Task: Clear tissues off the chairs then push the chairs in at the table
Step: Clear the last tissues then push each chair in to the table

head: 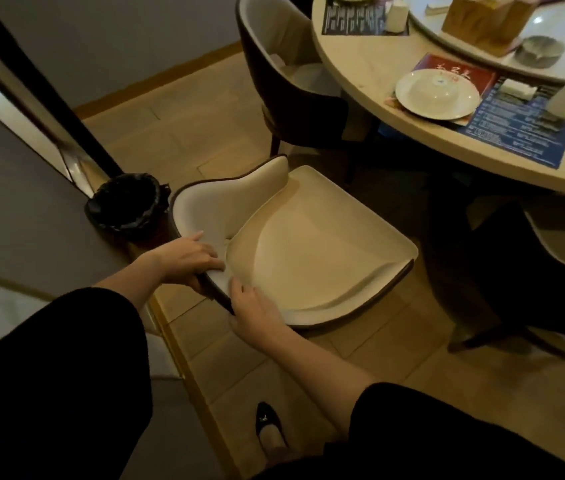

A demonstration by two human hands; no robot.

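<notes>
**Cream chair held by its back rim**

Cream padding in a dark shell: the near chair (309,251) stands on the wood floor, apart from the round counter (354,71) at far right. I see the left hand (187,258) gripping the back rim, fingers curled over the padding. The right hand (257,310) clasps the same rim just beside it, fingers inside, thumb outside. A far chair (295,98) sits close against the counter, with a white scrap (278,59) on its seat; I cannot tell whether it is tissue. A black-lined bin (125,202) stands left of the near chair.
</notes>
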